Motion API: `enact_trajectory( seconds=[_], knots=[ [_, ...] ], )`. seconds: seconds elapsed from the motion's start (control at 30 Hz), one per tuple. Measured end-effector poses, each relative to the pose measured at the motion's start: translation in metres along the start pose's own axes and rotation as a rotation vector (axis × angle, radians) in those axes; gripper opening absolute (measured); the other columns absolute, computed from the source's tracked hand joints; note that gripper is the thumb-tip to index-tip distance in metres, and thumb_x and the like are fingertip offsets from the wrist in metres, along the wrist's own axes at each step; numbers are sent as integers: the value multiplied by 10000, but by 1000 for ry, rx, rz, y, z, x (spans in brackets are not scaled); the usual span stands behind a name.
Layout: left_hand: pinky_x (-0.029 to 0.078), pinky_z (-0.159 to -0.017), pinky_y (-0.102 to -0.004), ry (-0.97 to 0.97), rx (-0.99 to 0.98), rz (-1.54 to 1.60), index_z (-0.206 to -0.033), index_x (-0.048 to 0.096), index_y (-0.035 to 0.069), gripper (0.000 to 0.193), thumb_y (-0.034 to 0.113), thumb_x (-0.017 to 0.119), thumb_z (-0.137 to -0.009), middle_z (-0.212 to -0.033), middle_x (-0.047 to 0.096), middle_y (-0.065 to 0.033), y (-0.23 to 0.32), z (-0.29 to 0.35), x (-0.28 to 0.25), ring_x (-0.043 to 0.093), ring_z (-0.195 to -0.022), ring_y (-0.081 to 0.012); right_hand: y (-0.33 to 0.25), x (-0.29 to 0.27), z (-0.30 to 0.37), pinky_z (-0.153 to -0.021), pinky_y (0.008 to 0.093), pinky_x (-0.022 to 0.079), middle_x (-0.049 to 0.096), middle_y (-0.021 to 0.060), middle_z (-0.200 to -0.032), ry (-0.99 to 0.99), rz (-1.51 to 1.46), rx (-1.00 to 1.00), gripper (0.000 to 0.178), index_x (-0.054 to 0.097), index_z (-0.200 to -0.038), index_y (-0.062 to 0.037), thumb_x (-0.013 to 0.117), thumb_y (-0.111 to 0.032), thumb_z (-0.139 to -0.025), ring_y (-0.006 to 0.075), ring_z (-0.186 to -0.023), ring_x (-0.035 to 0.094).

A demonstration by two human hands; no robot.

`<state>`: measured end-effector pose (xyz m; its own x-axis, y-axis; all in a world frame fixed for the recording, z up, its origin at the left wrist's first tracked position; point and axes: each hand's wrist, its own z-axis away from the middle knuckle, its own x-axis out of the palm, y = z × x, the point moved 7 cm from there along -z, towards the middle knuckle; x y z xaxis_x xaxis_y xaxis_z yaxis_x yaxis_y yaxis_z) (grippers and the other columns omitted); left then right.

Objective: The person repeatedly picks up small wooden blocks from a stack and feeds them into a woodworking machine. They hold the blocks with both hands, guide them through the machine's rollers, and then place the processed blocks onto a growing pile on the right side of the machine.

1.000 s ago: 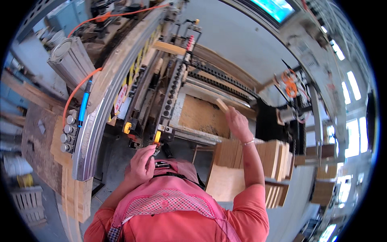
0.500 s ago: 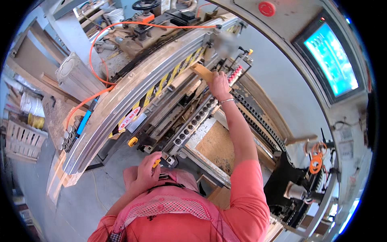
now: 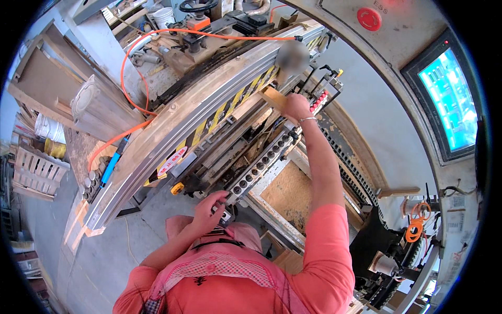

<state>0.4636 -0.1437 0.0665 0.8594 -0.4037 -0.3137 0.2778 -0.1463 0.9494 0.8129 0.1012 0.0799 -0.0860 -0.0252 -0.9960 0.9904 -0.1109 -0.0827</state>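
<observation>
My right hand [image 3: 297, 107] is stretched far out over the machine and closed round the near end of a short flat wooden piece [image 3: 273, 97]. The piece's far end points toward the yellow-and-black striped rail. Low in front of my body, my left hand [image 3: 209, 213] has its fingers curled at the near end of the machine's bar, beside a small grey metal block [image 3: 226, 215]. What those fingers grip is hidden. The bar of round black suction cups [image 3: 256, 171] runs between my two hands.
A long metal-edged beam [image 3: 172, 118] curves along the left. An orange hose [image 3: 123, 73] loops over it. At the right are a lit screen [image 3: 447, 97] and a red stop button [image 3: 369, 19]. A sawdust-covered panel [image 3: 287, 193] lies below my right arm.
My left hand has moved slightly right and up, and the yellow part by its fingers no longer shows. The right hand, still holding the wooden piece, appears slightly further right as the view shifts.
</observation>
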Motion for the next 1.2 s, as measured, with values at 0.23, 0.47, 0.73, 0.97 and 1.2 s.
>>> enact_trajectory(
  seconds=[0.23,0.47,0.73,0.97,1.2],
  knots=[
    [460,-762,-235,-53,-146,550,-1264,432,20,449,17,562,-834,-1148,540,-79,-41,-51,31,541,-956,-121,-35,-49,100,-623,367,532,654,111,-779,-146,26,-75,291,658,-846,-88,718,-283,-639,264,-715,649],
    [420,-899,-274,-260,-174,740,-1286,369,25,483,54,577,-851,-1231,481,-76,-22,-86,75,493,-1080,-146,-127,-40,190,-631,339,475,610,155,-720,-434,-489,-348,444,625,-879,-41,742,-341,-573,268,-663,599],
    [461,-753,-268,-9,-71,628,-1032,494,0,192,26,512,-843,-999,572,-75,-31,-63,38,552,-895,-121,-45,-33,78,-681,375,532,648,152,-761,-131,-39,-17,294,645,-778,-31,702,-253,-593,288,-728,648],
    [456,-706,-283,-73,44,364,-917,535,-16,113,17,482,-823,-852,576,-81,-25,-45,37,564,-791,-141,-2,13,-5,-683,381,531,654,164,-806,-38,41,70,285,665,-778,-29,708,-221,-573,303,-768,645],
    [461,-717,-288,-85,17,410,-965,526,-4,136,70,485,-858,-890,572,-75,-26,-47,41,558,-813,-141,-9,27,-3,-736,368,527,654,165,-835,-65,5,55,314,657,-817,-34,707,-264,-610,296,-813,642]
  ],
)
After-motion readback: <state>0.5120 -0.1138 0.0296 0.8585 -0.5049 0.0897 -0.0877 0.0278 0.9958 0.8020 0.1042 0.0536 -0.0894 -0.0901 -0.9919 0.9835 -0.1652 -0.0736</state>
